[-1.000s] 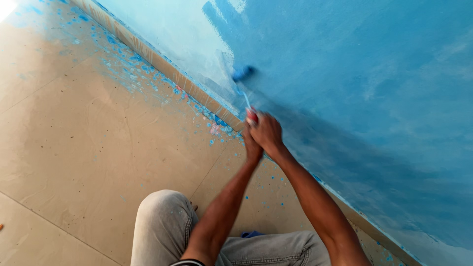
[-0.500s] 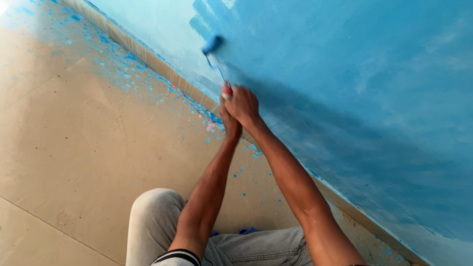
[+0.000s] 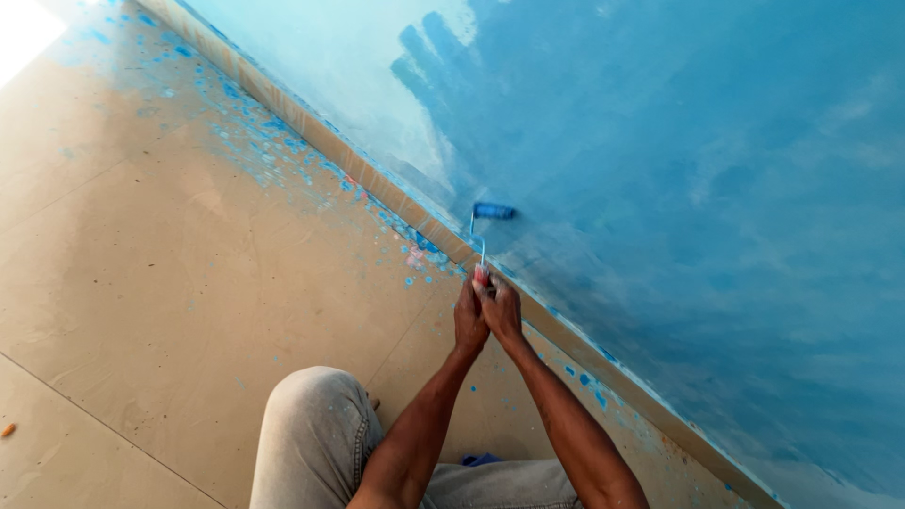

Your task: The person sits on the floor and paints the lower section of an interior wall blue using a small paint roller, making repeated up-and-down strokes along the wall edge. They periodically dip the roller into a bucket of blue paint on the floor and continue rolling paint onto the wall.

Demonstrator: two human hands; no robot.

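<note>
Small paint roller against blue wall, left hand and right hand both clenched round its handle

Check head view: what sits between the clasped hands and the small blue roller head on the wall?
Only the roller's thin bent metal shaft, rising from the pink handle gripped by left hand and right hand to the small blue roller head.

Both hands, left hand and right hand, grip a paint roller against the blue wall.
</note>
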